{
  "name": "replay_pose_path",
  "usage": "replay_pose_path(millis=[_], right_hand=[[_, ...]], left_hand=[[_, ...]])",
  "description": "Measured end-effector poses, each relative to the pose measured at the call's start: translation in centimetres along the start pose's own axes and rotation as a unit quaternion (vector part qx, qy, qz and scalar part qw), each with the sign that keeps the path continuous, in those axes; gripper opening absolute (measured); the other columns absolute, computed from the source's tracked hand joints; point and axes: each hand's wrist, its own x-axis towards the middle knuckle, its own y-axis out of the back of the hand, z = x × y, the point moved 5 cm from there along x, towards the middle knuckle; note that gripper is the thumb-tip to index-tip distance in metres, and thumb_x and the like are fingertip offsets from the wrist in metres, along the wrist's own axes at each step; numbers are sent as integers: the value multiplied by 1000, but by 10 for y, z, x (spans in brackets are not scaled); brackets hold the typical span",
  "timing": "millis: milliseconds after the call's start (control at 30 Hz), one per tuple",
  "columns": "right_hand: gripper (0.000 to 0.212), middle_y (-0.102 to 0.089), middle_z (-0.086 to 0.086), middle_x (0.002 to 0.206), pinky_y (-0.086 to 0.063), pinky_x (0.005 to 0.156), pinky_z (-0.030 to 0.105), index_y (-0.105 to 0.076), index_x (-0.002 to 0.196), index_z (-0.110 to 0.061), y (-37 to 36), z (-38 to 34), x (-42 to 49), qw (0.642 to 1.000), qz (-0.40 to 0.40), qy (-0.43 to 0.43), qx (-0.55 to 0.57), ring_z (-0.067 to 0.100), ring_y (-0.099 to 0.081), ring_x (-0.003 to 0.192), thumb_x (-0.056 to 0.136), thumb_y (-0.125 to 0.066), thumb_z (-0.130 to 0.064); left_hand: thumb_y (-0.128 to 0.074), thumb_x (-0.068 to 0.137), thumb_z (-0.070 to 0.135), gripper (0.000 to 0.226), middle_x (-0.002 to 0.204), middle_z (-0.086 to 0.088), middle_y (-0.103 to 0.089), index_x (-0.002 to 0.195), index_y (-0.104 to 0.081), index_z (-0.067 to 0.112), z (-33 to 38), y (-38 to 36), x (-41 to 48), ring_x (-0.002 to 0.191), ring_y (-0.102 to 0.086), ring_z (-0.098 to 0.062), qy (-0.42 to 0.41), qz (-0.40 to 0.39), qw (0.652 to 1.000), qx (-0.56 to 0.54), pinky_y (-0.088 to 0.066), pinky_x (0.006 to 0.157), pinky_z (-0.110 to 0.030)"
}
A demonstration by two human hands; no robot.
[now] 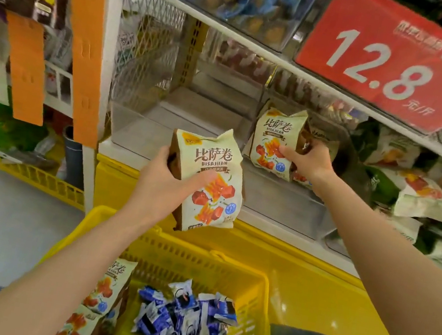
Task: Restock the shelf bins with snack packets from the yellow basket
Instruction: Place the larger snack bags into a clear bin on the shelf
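Gripping an upright snack packet above the yellow basket, the left hand lies at 8 o'clock from the shelf bin, where the nearer right hand holds a second packet.

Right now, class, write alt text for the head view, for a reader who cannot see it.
The right hand holds a Bisajuan snack packet in a clear shelf bin, while the left hand grips a second packet above the yellow basket.

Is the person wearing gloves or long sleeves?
No. The left forearm and right forearm are bare, no sleeves showing. The left hand and right hand have no gloves, and no watch, bracelet or ring shows.
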Motion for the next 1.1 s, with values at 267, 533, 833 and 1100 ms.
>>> replay_pose_path(millis=[267,533,833,1100], right_hand=[[51,-58,8,128,-45,92,29,-47,130,-10,-30,28,37,990,-83,-48,-101,19,-58,110,86,-65,-29],[52,-56,13,130,-44,78,28,-38,129,-7,-29,26,43,996,-7,-34,-87,26,-57,114,86,-65,-21],[74,-31,12,147,-31,110,34,-23,142,-7,-22,-7,4,990,48,52,-120,24,-34,135,85,-66,-26],[47,-48,-19,120,-40,90,9,-43,130,-30,-40,-40,-112,930,-267,220,-124,-6,-48,110,86,-56,-44]], left_hand=[[-78,66,36,36,88,19,-64,89,-51,35,8,0,17,74,-63,10,-11,2,999,-30,-46,48,-7],[-77,69,36,37,94,17,-64,94,-50,35,14,-3,19,78,-66,0,-13,-2,999,-52,-50,51,-10],[-77,68,40,54,92,20,-58,108,-43,28,5,-6,17,79,-62,1,-10,-6,1000,-13,-49,52,-7],[-79,67,38,54,91,24,-59,109,-45,39,-3,-27,-5,73,-60,15,-36,-159,982,99,-46,55,-7]])
